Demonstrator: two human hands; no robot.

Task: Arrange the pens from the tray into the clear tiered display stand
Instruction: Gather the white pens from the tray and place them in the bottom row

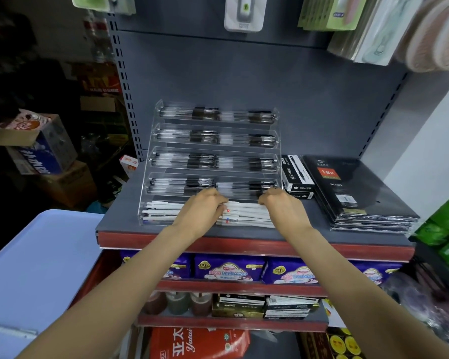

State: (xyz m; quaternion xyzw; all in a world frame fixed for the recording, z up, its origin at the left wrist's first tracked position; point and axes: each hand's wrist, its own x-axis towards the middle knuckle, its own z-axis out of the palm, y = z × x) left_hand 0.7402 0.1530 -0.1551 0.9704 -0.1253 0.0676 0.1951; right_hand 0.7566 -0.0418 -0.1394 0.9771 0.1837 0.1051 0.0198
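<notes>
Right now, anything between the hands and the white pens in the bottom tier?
Nothing visible. Both hands, left and right, are already on the white pens in the bottom tier of the clear display stand, fingers curled over the bundle's ends.

both arms reach forward, left grip [205, 208] and right grip [280, 206] curled, palms down.
</notes>
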